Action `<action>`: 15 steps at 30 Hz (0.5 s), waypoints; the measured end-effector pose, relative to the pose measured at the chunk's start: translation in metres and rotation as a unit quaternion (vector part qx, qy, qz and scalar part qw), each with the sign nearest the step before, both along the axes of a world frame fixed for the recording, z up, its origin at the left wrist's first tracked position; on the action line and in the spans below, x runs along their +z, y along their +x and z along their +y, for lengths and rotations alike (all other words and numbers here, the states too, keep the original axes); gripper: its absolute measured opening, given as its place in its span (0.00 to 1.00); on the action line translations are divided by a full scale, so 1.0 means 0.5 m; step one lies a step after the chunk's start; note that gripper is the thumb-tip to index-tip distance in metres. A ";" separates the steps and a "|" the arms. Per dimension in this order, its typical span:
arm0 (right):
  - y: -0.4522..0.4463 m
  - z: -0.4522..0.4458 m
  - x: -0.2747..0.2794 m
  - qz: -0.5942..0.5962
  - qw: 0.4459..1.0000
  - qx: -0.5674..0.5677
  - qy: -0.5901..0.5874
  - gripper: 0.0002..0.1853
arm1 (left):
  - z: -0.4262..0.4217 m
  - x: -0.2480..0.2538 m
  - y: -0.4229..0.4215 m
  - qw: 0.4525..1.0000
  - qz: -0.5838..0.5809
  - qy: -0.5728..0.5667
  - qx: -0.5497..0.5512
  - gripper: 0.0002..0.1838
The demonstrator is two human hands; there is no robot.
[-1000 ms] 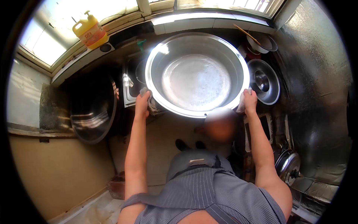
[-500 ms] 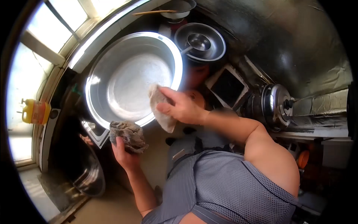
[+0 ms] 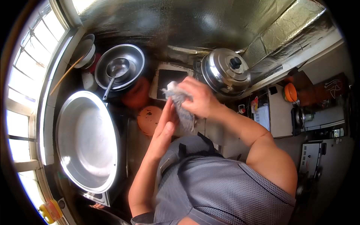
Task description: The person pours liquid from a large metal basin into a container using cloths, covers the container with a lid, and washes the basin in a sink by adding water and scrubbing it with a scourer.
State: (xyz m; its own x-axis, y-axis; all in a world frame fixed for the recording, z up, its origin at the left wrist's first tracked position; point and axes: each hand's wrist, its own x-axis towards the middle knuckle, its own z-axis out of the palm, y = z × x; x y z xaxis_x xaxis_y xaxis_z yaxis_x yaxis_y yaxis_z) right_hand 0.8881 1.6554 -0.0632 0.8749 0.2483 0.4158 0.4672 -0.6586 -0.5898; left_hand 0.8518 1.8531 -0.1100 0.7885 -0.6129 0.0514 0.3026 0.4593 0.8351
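1. The grey rag [image 3: 184,110] is up before the person's waist, long axis slanting, loose lower end pointing toward the apron [image 3: 174,180].
2. Right hand [image 3: 198,98] — clenched around the rag's upper part.
3. Left hand [image 3: 165,123] — straight-fingered, unclenched, right against the rag.
4. Lidded steel pot [image 3: 225,73] beyond; big metal basin [image 3: 86,142] leftward.

The scene is viewed steeply downward from the wearer's head, widely framed; apron [image 3: 170,191] and hands [image 3: 199,98] are seen close up, while the stove's exposed corner [image 3: 102,198], barred window [image 3: 33,71] and foil-covered wall [image 3: 157,22] are taken in farther off.
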 end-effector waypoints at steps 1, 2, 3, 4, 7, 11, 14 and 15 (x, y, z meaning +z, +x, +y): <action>0.003 -0.044 0.021 -0.031 0.999 -0.031 -0.016 0.19 | -0.023 0.024 0.012 0.999 -0.012 0.009 -0.033 0.52; 0.008 -0.090 0.043 -0.071 0.994 -0.065 -0.054 0.19 | -0.050 0.020 0.020 0.999 -0.029 0.007 -0.023 0.48; 0.017 -0.135 0.064 -0.109 0.985 -0.093 -0.092 0.20 | -0.061 0.014 0.025 1.000 -0.024 0.006 -0.018 0.48; 0.029 -0.177 0.084 -0.130 0.977 -0.121 -0.115 0.20 | -0.066 0.008 0.032 0.998 -0.030 0.042 -0.035 0.44; 0.067 -0.296 0.107 -0.148 0.939 -0.205 -0.232 0.20 | -0.075 -0.066 0.027 0.996 -0.028 0.083 -0.002 0.33; 0.147 -0.428 0.049 -0.044 0.915 -0.245 -0.317 0.20 | -0.034 -0.171 -0.022 0.977 0.077 0.185 0.072 0.28; 0.218 -0.511 0.002 0.136 0.874 -0.242 -0.399 0.18 | 0.001 -0.224 -0.072 0.954 0.137 0.212 0.162 0.27; 0.244 -0.537 -0.003 0.174 0.861 -0.233 -0.416 0.16 | 0.012 -0.227 -0.090 0.944 0.161 0.217 0.189 0.28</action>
